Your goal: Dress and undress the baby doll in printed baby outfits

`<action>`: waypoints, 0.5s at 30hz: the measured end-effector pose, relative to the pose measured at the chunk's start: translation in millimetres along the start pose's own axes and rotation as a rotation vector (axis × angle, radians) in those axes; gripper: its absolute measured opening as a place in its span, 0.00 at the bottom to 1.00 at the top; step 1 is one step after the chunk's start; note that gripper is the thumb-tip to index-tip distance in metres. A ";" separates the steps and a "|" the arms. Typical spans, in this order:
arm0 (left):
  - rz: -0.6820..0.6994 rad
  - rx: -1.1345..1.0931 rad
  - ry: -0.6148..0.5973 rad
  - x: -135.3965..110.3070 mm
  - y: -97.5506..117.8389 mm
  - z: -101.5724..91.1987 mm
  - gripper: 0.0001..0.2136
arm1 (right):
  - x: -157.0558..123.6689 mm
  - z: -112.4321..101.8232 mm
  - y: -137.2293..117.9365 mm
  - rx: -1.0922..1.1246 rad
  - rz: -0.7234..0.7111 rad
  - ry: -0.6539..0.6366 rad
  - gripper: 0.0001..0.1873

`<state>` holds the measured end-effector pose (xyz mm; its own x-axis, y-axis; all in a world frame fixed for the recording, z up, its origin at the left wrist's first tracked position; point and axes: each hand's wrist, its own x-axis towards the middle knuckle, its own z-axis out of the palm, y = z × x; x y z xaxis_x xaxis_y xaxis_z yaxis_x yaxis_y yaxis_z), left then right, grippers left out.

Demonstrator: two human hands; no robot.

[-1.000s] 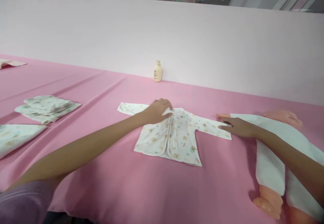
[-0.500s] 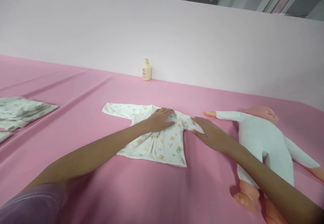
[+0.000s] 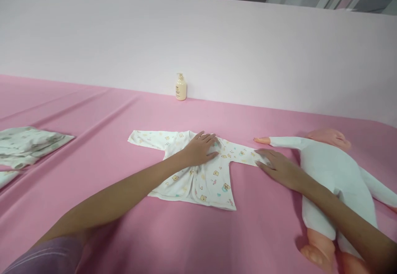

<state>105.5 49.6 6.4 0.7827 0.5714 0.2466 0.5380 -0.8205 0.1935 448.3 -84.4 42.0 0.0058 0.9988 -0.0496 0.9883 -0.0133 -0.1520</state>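
Observation:
A small white baby shirt (image 3: 214, 179) with a bear print lies spread on the pink cloth, its front facing up and its sleeves stretched out to both sides. My left hand (image 3: 200, 149) rests flat on the upper chest of the shirt, fingers extended. At the end of the right-side sleeve lies my right hand (image 3: 277, 166), fingers stretched over the cuff and partly covering it. Neither hand grips the fabric. Close to my right hand is a baby doll (image 3: 328, 166) in a white suit, lying on its back; my right forearm passes over its legs.
A cream pump bottle (image 3: 181, 88) stands at the back against the white wall (image 3: 198, 42). Folded patterned cloths (image 3: 31, 144) lie at the far left. The pink sheet (image 3: 124, 232) has creases on its left side.
My right hand has slid outward along the sleeve to its cuff, and more of the sleeve shows. My left hand stays on the chest. The view has shifted slightly.

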 end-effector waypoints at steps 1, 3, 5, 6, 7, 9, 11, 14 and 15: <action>0.029 0.011 0.014 1.1 3.4 -0.8 0.31 | -0.1 -4.0 6.5 -0.033 0.021 0.035 0.37; 0.074 -0.002 0.031 2.9 11.5 -0.4 0.31 | 1.1 -11.7 17.8 -0.061 0.051 0.080 0.34; 0.097 -0.046 0.002 3.7 19.7 2.6 0.33 | 5.2 -18.1 26.1 -0.024 0.061 0.070 0.31; 0.098 -0.069 -0.028 3.6 23.2 4.5 0.34 | 8.4 -21.0 29.2 0.010 0.070 0.043 0.29; 0.095 -0.089 -0.062 3.2 25.9 6.3 0.36 | 12.3 -23.6 31.5 0.045 0.087 0.010 0.28; 0.089 -0.114 -0.126 2.1 29.1 8.8 0.39 | 21.1 -29.2 33.9 0.103 0.141 -0.063 0.26; 0.079 -0.124 -0.159 1.5 29.9 8.6 0.40 | 29.1 -35.3 33.6 0.118 0.175 -0.122 0.25; 0.068 -0.116 -0.177 4.4 29.7 4.4 0.41 | 34.9 -44.1 29.6 0.096 0.137 -0.210 0.22; 0.067 -0.113 -0.175 6.5 29.7 2.7 0.40 | 34.7 -46.4 27.8 0.086 0.118 -0.220 0.21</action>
<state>127.4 28.9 11.2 0.8631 0.4959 0.0960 0.4523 -0.8434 0.2900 483.0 -47.9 81.8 0.0774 0.9558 -0.2837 0.9661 -0.1422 -0.2154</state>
